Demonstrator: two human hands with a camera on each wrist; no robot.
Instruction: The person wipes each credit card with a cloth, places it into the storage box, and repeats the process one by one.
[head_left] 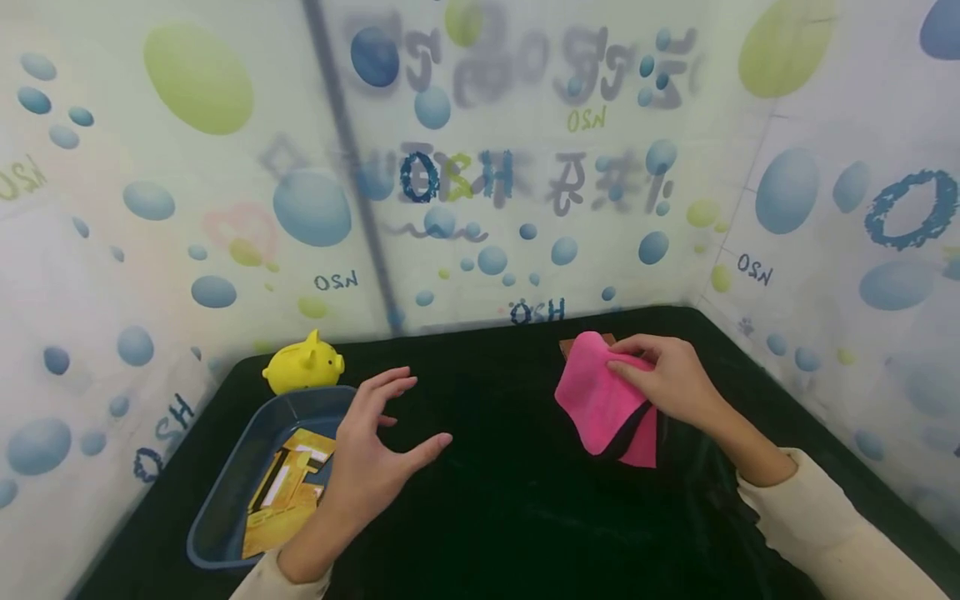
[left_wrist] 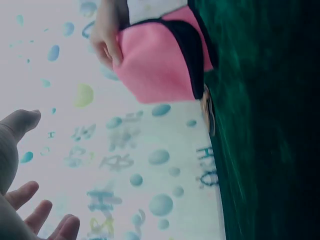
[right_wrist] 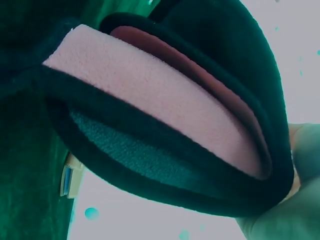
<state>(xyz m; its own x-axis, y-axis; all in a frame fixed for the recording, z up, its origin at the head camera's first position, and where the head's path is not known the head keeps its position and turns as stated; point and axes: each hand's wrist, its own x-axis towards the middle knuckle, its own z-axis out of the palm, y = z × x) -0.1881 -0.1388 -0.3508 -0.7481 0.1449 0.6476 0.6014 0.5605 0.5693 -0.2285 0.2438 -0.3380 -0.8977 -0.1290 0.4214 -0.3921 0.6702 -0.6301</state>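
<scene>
My right hand [head_left: 675,379] pinches a pink cloth with black edging [head_left: 592,392] by its upper right side, between thumb and fingers. The cloth hangs folded over the right part of the dark table. In the right wrist view its folds [right_wrist: 160,100] fill most of the picture, showing pink fleece, black trim and a dark side. My left hand [head_left: 371,450] hovers by the right side of a blue tray [head_left: 206,517], thumb and fingers spread, holding nothing. Gold and white paper pieces [head_left: 281,527] lie in the tray, partly hidden by that hand.
A yellow piggy bank [head_left: 303,367] stands behind the tray. Behind the cloth a small brown object [head_left: 566,347] shows on the table, mostly covered. Pale curtains with blue and green dots [head_left: 495,258] surround the back and sides of the dark table covering [head_left: 480,500].
</scene>
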